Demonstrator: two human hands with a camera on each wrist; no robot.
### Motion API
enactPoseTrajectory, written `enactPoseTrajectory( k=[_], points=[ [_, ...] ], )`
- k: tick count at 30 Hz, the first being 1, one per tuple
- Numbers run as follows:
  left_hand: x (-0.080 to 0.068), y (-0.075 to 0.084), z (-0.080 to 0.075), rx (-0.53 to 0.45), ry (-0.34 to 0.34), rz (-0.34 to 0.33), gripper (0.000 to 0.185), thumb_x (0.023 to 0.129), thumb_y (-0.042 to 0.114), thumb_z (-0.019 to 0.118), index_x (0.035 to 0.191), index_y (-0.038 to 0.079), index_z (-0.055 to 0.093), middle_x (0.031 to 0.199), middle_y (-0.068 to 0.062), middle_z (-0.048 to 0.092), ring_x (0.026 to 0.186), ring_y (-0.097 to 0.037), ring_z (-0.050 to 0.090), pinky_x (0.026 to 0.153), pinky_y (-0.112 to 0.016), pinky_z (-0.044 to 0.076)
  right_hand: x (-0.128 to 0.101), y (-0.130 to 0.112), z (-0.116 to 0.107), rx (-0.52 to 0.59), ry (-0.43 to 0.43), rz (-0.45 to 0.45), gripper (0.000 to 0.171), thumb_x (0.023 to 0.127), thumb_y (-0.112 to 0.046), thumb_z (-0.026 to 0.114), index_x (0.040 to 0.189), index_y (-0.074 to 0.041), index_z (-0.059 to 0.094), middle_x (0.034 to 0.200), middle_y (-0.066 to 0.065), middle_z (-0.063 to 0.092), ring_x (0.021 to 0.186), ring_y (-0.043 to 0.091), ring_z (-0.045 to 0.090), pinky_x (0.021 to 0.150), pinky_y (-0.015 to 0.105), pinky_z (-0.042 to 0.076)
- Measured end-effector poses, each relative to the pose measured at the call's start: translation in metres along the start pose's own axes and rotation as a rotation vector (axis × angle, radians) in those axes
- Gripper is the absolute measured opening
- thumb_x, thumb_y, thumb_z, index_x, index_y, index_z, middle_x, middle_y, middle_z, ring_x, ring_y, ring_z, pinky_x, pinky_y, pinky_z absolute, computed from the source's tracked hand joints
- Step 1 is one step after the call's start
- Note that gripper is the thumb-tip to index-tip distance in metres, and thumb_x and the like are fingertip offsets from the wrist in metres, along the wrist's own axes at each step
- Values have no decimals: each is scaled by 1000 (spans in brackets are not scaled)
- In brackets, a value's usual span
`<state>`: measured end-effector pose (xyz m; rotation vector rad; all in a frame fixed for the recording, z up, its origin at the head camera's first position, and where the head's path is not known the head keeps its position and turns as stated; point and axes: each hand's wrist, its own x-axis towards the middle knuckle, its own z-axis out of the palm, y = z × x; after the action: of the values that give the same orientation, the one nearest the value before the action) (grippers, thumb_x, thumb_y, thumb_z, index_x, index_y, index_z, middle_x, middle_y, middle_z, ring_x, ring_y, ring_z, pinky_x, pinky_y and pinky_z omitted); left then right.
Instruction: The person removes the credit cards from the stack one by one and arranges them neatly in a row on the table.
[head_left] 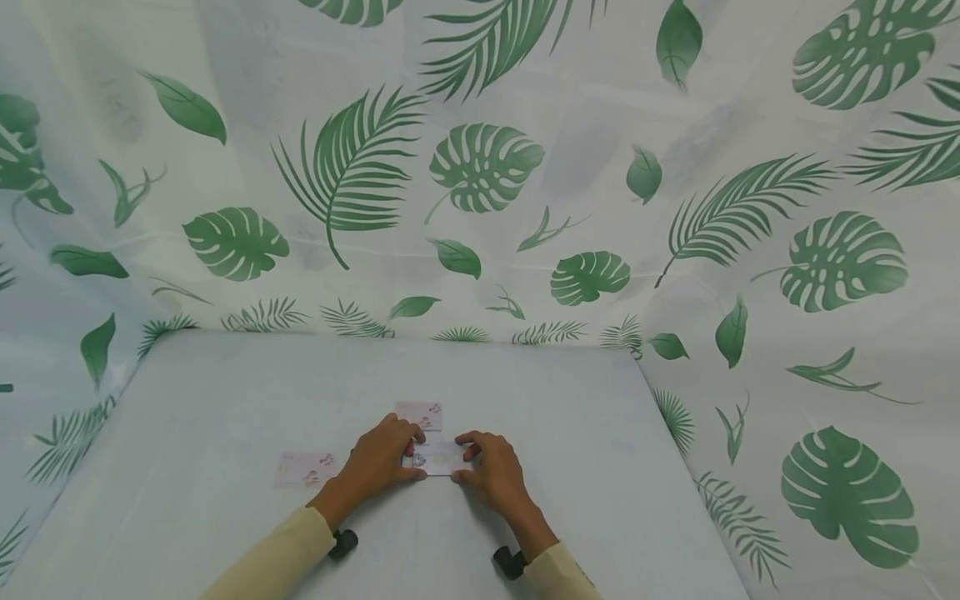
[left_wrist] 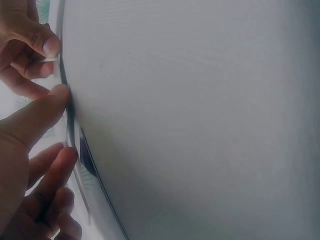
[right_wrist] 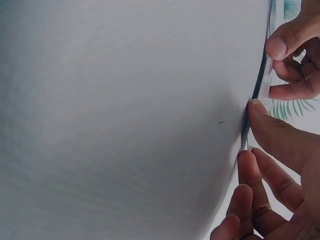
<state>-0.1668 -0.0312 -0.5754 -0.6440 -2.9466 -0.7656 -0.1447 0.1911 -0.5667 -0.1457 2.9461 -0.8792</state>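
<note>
Head view gives me the whole place: a white table (head_left: pixel 562 408), with a sheet (head_left: pixel 525 225) of green leaf print behind it and at both its sides. On the table, toward its near part, lies the card (head_left: pixel 441 460) between the two hands. The left hand (head_left: pixel 378 454) pinches its left end, with thumb at the near edge and fingers at the far edge. The right hand (head_left: pixel 497 473) pinches the right end in the same manner. Both wrist views show this grip from low, and there the card is only a thin, dark edge between the fingertips.

Just beyond it lies the far card (head_left: pixel 423 410), pinkish; the left hand stands before it and hides its lower left part. To the left is the side card (head_left: pixel 302 469), also pinkish, with its right end close by the left hand. Below, at the wrists, are one black mount (head_left: pixel 343 544) on the left and another on the right, next to the pale sleeves (head_left: pixel 262 554). The print on the cards is too small to read.
</note>
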Motion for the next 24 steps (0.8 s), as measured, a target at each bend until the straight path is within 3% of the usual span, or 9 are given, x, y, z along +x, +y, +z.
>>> enactPoseTrajectory(
  k=[15, 24],
  points=[
    [-1, 1, 1, 15, -7, 2, 50, 72, 41, 98, 110, 18, 75, 80, 10, 55, 82, -9, 43, 68, -24, 40, 0, 2, 1, 9, -8, 3, 53, 76, -14, 95, 125, -18, 75, 91, -6, 68, 90, 14, 53, 84, 35, 44],
    [2, -4, -10, -29, 31, -8, 50, 74, 40, 98, 112, 17, 75, 79, 9, 57, 78, -7, 41, 67, -23, 39, 11, -2, -5, 52, 9, 20, 55, 78, -18, 95, 129, -18, 74, 91, -5, 70, 86, 14, 51, 81, 32, 41]
  ],
)
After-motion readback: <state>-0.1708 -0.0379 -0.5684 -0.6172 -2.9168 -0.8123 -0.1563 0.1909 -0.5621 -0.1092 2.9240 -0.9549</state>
